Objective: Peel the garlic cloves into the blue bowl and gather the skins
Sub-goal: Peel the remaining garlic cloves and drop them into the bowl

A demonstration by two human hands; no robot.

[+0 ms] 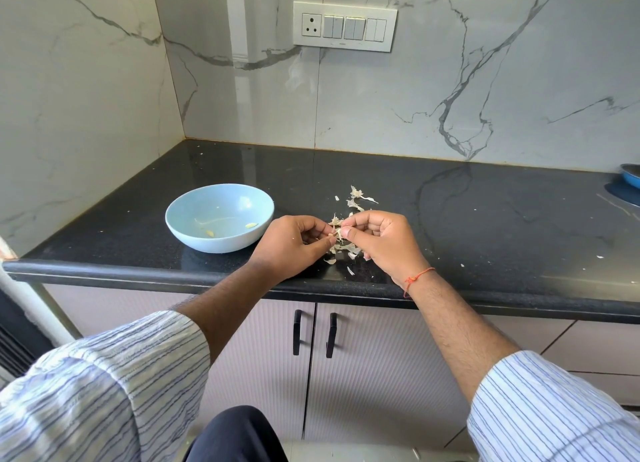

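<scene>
Pinching one garlic clove (339, 232) btwn both thumbs & fingertips, left hand (294, 242) & right hand (379, 240) held it above the counter (485, 219), right of blue bowl (194, 235). Prob light, small, slippery; skins (356, 198) papery, fragile — best nipped at the tip.

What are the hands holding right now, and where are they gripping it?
Both the left hand and right hand pinch one garlic clove between thumb and fingertips, one on each side, above the countertop.

Glossy black stone counter (450, 198), glossy marbled wall tiles (381, 98), papery skins (356, 198), perhaps ceramic bowl (180, 226).
</scene>
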